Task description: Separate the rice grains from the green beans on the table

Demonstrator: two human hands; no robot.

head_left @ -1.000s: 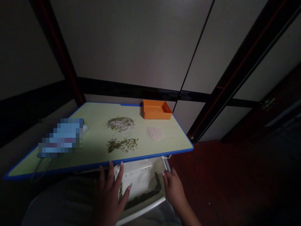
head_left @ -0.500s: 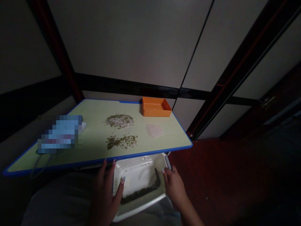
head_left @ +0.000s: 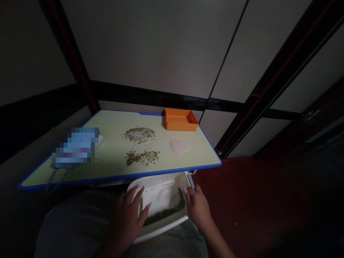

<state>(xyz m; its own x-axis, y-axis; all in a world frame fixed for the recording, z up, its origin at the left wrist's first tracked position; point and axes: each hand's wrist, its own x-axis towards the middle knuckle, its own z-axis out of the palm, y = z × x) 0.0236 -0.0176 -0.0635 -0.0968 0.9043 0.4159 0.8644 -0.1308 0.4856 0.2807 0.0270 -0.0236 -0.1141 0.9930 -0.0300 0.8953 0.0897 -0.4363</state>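
Note:
A white tray rests on my lap below the table's front edge, with dark green beans gathered along its near side. My left hand grips the tray's left rim, fingers curled over into it. The tray's right rim is held by my right hand, fingertips hooked over the edge. On the pale green table lie a mixed pile of beans and rice, a pile of green beans and a pile of white rice.
An orange box stands at the table's back right corner. A blurred blue object lies at the table's left with a cable hanging off the front edge. Pale wall panels with dark frames rise behind. Dark red floor lies to the right.
The left hand has slid from lying over the tray's left side to gripping its rim. The view has shifted slightly; the tray sits a little lower on the lap.

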